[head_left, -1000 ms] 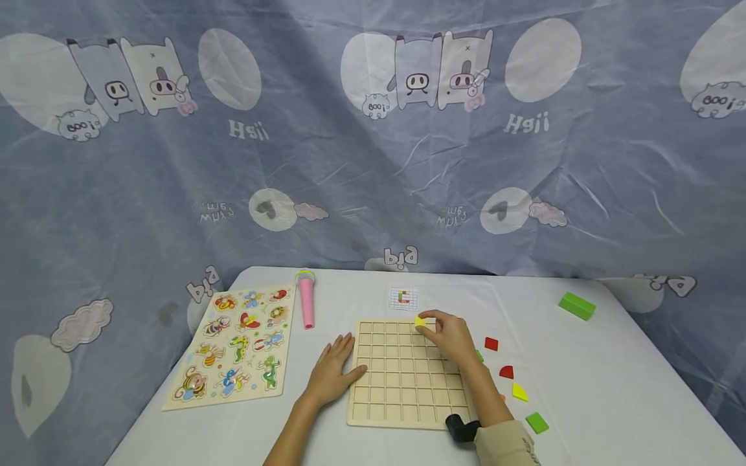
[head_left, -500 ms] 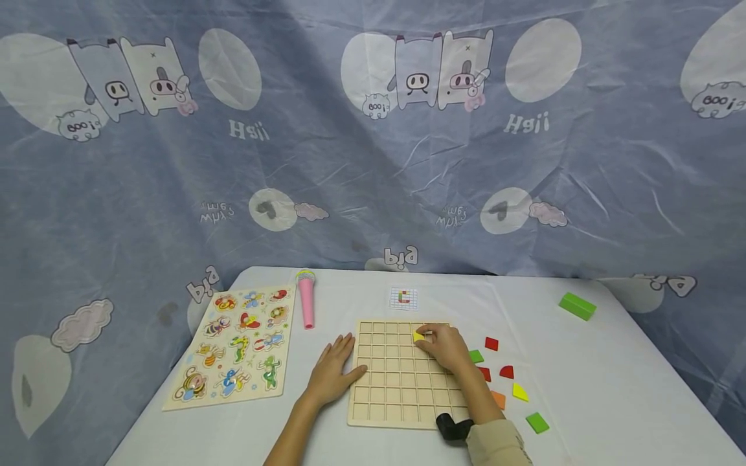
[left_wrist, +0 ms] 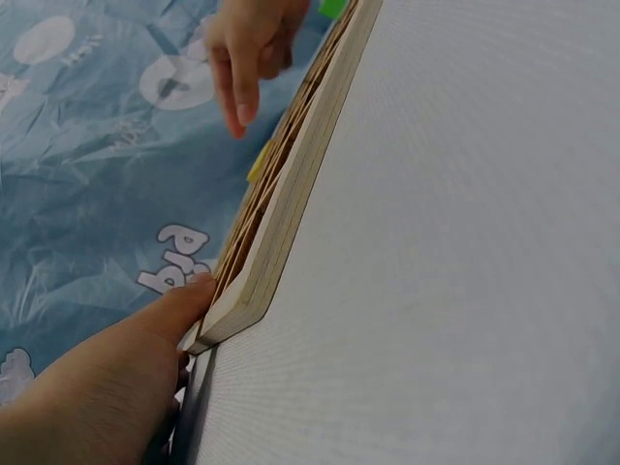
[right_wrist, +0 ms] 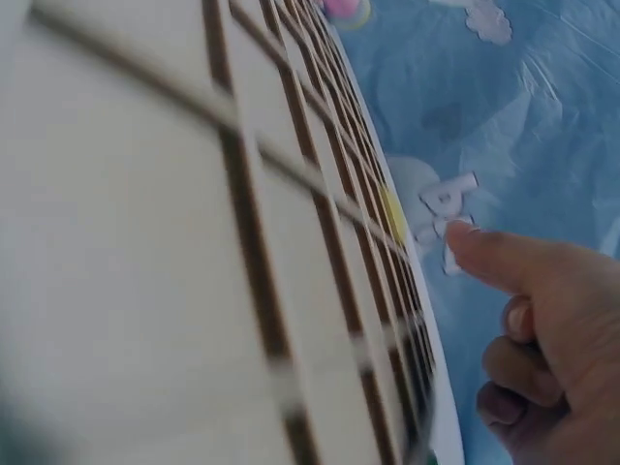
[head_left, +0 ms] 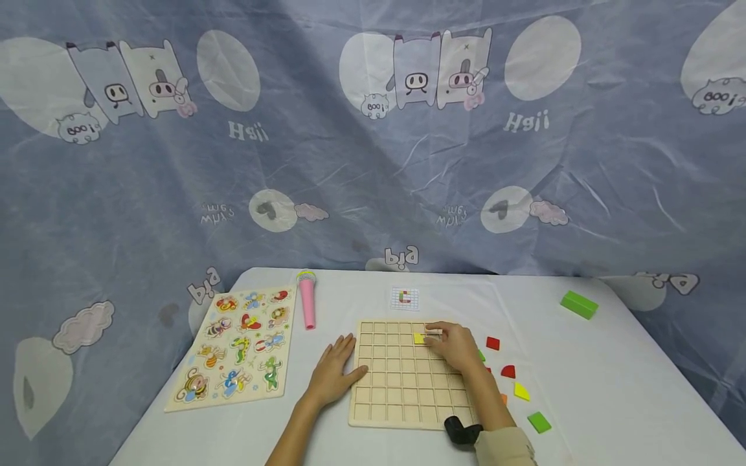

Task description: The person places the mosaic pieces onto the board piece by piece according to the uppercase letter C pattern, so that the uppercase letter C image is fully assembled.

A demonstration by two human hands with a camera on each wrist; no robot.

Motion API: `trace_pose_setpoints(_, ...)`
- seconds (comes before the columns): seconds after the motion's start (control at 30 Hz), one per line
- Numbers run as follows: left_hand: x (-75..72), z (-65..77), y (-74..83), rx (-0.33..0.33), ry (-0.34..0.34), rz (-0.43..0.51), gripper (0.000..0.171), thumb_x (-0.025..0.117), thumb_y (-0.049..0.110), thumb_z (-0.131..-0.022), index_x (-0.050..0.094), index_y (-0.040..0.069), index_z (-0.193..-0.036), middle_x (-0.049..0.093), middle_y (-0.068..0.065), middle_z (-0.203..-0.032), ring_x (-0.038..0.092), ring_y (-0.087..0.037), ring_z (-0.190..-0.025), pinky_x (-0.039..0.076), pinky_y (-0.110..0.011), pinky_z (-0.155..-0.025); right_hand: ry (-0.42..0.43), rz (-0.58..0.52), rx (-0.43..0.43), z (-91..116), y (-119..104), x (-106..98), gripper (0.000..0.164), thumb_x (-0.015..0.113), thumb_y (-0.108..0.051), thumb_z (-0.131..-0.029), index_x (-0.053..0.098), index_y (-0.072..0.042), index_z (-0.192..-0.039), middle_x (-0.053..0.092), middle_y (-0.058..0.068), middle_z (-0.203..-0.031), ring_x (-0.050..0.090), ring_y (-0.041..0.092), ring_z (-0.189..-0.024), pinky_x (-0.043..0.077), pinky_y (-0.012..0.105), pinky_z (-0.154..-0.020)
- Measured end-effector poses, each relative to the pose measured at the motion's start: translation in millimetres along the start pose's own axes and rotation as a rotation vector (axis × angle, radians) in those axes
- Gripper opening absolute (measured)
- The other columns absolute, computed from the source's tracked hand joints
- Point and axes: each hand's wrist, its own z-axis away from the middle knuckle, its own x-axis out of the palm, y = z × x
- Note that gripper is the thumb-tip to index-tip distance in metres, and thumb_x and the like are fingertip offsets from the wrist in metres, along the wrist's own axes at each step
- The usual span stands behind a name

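Observation:
My left hand (head_left: 333,370) lies with fingers spread at the left edge of a wooden grid board (head_left: 401,396). Its thumb rests on the board's rim, as the left wrist view shows at the corner. A yellow square tile (head_left: 419,338) sits in a cell in the second row from the far edge. Just right of that tile, my right hand (head_left: 456,346) hovers over the board with nothing between its fingers. In the left wrist view its fingertips point down, a little apart from the yellow tile (left_wrist: 259,162).
Red, yellow, green and orange pieces (head_left: 521,391) lie right of the board, partly behind the right forearm. A small pattern card (head_left: 405,298) is beyond the board. An insect puzzle board (head_left: 233,349) and pink toy microphone (head_left: 307,303) lie left, a green block (head_left: 579,305) far right.
The right hand has brought the yellow tile from the board's far edge down into a second-row cell. It has let go and shifted slightly right. The left hand has stayed put.

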Motion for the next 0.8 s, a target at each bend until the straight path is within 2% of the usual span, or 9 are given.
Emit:
trace_pose_setpoints(0.23, 0.7, 0.6, 0.5, -0.005, -0.002, -0.007, 0.073, 0.054, 0.049, -0.088, 0.038, -0.001, -0.139, 0.035, -0.012, -0.145, 0.023, -0.03, -0.136, 0.013, -0.047, -0.111, 0.16, 0.11, 0.001, 12, 27, -51, 0.03, 0.072, -0.022, -0.08, 0.068, -0.009, -0.107, 0.039, 0.0, -0.05, 0.031, 0.013, -0.041, 0.028, 0.026, -0.035)
trace_pose_setpoints(0.33, 0.0, 0.7, 1.2, -0.008, 0.001, -0.005, 0.073, 0.056, 0.048, -0.087, 0.038, -0.001, -0.139, 0.035, -0.011, -0.144, 0.023, -0.03, -0.136, 0.014, -0.046, -0.111, 0.212, 0.124, 0.056, 19, 44, -65, 0.03, 0.073, -0.023, -0.079, 0.069, -0.009, -0.105, 0.039, 0.0, -0.05, 0.035, 0.022, -0.039, 0.027, 0.026, -0.034)
trace_pose_setpoints(0.5, -0.6, 0.7, -0.3, -0.018, -0.001, -0.001, 0.073, 0.055, 0.049, -0.087, 0.038, 0.0, -0.139, 0.035, -0.011, -0.145, 0.023, -0.029, -0.136, 0.013, -0.046, -0.111, 0.193, 0.098, 0.173, 31, 67, -75, 0.035, 0.072, -0.027, -0.08, 0.066, -0.009, -0.11, 0.037, 0.003, -0.052, 0.037, 0.024, -0.041, 0.027, 0.025, -0.034)
trace_pose_setpoints(0.6, 0.3, 0.9, -1.4, -0.022, -0.005, 0.002, 0.074, 0.054, 0.05, -0.087, 0.037, 0.0, -0.14, 0.035, -0.01, -0.145, 0.022, -0.028, -0.136, 0.012, -0.046, -0.111, 0.158, 0.115, 0.198, 34, 77, -75, 0.039, 0.071, -0.026, -0.081, 0.064, -0.007, -0.114, 0.037, 0.003, -0.053, 0.036, 0.018, -0.043, 0.029, 0.024, -0.037)
trace_pose_setpoints(0.8, 2.4, 0.0, -2.6, -0.012, 0.002, -0.003, 0.074, 0.054, 0.051, -0.087, 0.038, 0.001, -0.139, 0.035, -0.009, -0.145, 0.023, -0.027, -0.136, 0.013, -0.045, -0.112, 0.084, 0.161, 0.249, 33, 90, -73, 0.042, 0.072, -0.027, -0.079, 0.064, -0.006, -0.115, 0.041, 0.003, -0.057, 0.039, 0.018, -0.048, 0.031, 0.025, -0.041)
